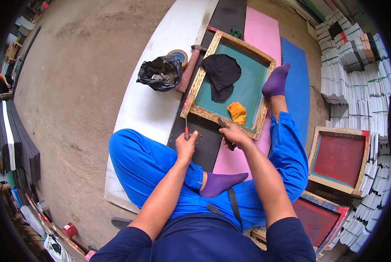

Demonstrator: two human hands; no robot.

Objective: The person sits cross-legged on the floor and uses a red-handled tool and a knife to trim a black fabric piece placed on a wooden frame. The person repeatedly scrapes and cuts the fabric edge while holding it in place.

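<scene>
My left hand (185,148) is closed on a thin screwdriver (186,132) with a red handle. Its shaft points up at the near left corner of a wooden screen frame (198,83) stretched with green mesh. Dark pliers (223,124) are gripped in my right hand (235,136), close to the frame's near edge. On the mesh lie a crumpled black cloth (222,72) and a small orange-yellow cloth (237,113). A hammer (189,72) with a thick reddish handle rests along the frame's left side.
Left of the hammer are an open black plastic bag (160,73) and a tape roll (183,54). White, black, pink (263,35) and blue sheets lie beneath. Red-meshed frames (339,155) and stacked bundles (357,91) line the right. My legs flank the work.
</scene>
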